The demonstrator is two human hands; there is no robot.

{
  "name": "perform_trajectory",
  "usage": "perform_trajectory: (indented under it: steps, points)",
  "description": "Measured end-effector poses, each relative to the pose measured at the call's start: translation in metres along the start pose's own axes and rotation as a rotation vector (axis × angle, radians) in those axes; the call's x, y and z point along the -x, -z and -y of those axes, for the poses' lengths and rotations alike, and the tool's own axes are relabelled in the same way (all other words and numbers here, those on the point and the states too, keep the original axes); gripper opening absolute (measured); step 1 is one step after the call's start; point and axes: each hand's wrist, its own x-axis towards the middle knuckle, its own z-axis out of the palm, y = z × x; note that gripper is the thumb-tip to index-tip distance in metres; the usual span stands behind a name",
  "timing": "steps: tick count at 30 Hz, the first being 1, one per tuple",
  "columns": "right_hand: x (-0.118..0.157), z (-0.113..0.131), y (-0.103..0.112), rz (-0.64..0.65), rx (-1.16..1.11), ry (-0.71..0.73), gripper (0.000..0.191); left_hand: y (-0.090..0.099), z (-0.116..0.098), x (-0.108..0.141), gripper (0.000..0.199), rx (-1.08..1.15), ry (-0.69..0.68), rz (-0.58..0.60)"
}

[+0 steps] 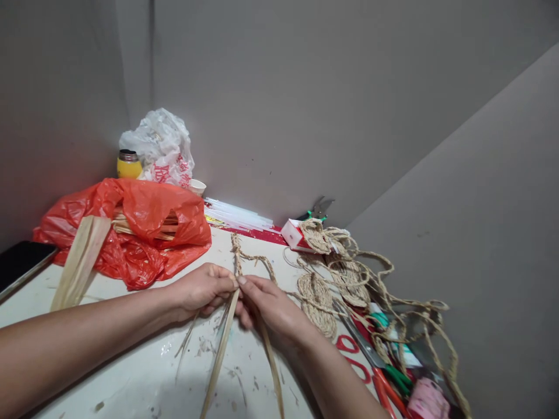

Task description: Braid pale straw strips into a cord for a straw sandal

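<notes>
Both hands meet over the white table, pinching the lower end of a braided straw cord point(237, 256). My left hand point(208, 289) grips it from the left, thumb and forefinger together. From the right, my right hand point(264, 299) closes on the same spot, its thumb tip touching near the left one. Loose flat straw strips point(222, 355) hang down from between the hands toward the front edge. Above the hands, the finished braid runs away and bends right toward a coiled woven straw piece point(317, 302). My curled fingers hide the exact crossing of the strands.
A red plastic bag point(144, 203) with straw inside lies left, beside a wide dry leaf strip point(81, 262) and a phone point(24, 265). Scissors point(371, 349) and tangled braided cord point(384, 302) lie right. White sticks point(240, 215) and pliers point(321, 208) sit against the wall.
</notes>
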Motion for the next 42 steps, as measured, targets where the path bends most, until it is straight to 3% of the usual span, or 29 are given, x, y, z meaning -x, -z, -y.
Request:
perform_trajectory:
  steps: [7,12,17,23,27,31,38,42]
  points:
    - [-0.002,-0.006,0.004,0.08,-0.083,-0.146,0.042,-0.001,0.0,-0.001,0.026,-0.139,0.037,-0.002]
    - [-0.004,-0.006,0.009,0.152,-0.204,-0.187,0.037,0.005,0.005,-0.004,0.031,-0.393,-0.086,-0.021]
    - [-0.006,-0.007,-0.001,0.038,-0.24,-0.212,0.029,0.009,-0.003,0.001,0.029,-0.723,-0.128,0.008]
    - [-0.006,-0.011,-0.015,-0.099,-0.198,-0.178,0.022,-0.001,-0.007,0.011,0.029,-1.172,-0.141,-0.203]
    - [-0.003,-0.008,-0.02,-0.086,-0.321,-0.16,0.027,-0.017,-0.007,0.02,0.029,-1.411,-0.132,-0.243]
    - [-0.001,-0.006,-0.02,-0.055,-0.42,-0.207,0.035,-0.029,-0.003,0.026,0.023,-1.609,-0.167,-0.176]
    - [0.0,-0.005,-0.022,-0.033,-0.495,-0.209,0.04,-0.037,0.006,0.028,0.026,-1.743,-0.22,-0.127]
    - [-0.001,-0.007,-0.017,0.001,-0.495,-0.228,0.026,-0.054,0.016,0.045,0.027,-1.859,-0.337,0.125]
